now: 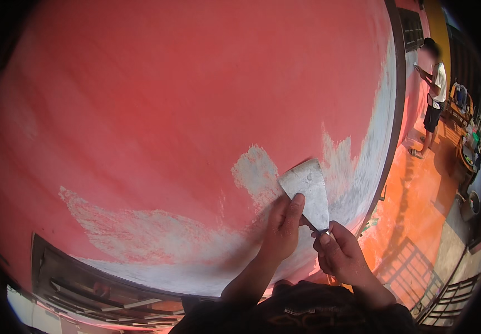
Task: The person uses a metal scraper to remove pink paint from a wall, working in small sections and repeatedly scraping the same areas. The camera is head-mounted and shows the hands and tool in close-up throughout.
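A wide metal scraper (310,186), its blade smeared with pale grey residue, is held up in front of the red wall (185,100). My right hand (340,256) wraps round its handle, which is mostly hidden in the fingers. With the thumb on the blade's face and the fingers behind it, my left hand (285,225) pinches the blade's left side. Behind the scraper, whitish patches (256,171) mark the wall. A broad pale area (140,231) spreads lower left, and another runs along the right edge. Whether the blade touches the wall, I cannot tell.
A dark-framed louvred window (107,295) lies at the lower left. To the right, a person (434,94) stands at another stretch of wall on the orange floor (413,222). Chairs and a table (466,153) with things on it line the far right, near a bucket (470,206).
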A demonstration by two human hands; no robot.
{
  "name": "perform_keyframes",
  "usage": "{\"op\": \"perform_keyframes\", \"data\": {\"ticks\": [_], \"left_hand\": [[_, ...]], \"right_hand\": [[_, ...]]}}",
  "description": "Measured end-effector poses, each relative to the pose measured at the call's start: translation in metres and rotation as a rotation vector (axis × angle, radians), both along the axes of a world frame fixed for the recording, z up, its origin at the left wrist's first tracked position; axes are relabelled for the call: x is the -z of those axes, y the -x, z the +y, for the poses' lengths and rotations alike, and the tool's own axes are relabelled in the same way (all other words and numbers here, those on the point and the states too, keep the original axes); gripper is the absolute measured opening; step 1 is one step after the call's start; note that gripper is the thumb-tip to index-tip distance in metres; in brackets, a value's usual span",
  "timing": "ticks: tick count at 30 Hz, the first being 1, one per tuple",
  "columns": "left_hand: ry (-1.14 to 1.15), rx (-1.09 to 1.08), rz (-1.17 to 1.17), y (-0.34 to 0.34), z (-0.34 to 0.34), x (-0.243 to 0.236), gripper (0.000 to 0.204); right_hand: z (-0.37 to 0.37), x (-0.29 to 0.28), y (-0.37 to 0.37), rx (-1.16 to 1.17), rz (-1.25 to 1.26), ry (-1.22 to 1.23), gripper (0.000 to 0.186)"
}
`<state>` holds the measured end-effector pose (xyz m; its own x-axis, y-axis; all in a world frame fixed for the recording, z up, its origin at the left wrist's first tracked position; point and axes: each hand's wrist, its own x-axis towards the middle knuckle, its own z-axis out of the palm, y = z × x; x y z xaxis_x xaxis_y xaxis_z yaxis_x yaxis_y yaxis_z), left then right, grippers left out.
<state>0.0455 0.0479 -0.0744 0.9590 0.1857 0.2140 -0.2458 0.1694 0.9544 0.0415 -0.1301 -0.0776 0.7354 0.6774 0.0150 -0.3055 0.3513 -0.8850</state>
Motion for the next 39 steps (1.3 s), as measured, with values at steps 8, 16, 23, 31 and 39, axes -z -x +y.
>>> {"op": "perform_keyframes", "data": {"ticks": [8, 16, 23, 31, 39], "left_hand": [[0.064, 0.041, -0.016, -0.002, -0.001, -0.009, 0.034], [0.06, -0.016, -0.006, 0.002, -0.006, -0.012, 0.033], [0.002, -0.01, -0.028, 0.002, -0.005, -0.02, 0.031], [-0.186, -0.152, -0.087, 0.003, -0.011, -0.009, 0.032], [-0.36, -0.165, -0.105, 0.001, -0.005, -0.022, 0.035]], "right_hand": [[0.003, 0.002, -0.006, 0.018, -0.037, -0.029, 0.025], [0.004, 0.005, -0.001, 0.024, -0.044, -0.024, 0.024], [0.005, 0.009, -0.002, 0.029, -0.137, -0.028, 0.03], [0.005, 0.027, 0.011, 0.162, -0.141, -0.005, 0.046], [0.005, 0.011, 0.009, 0.225, -0.224, -0.086, 0.047]]}}
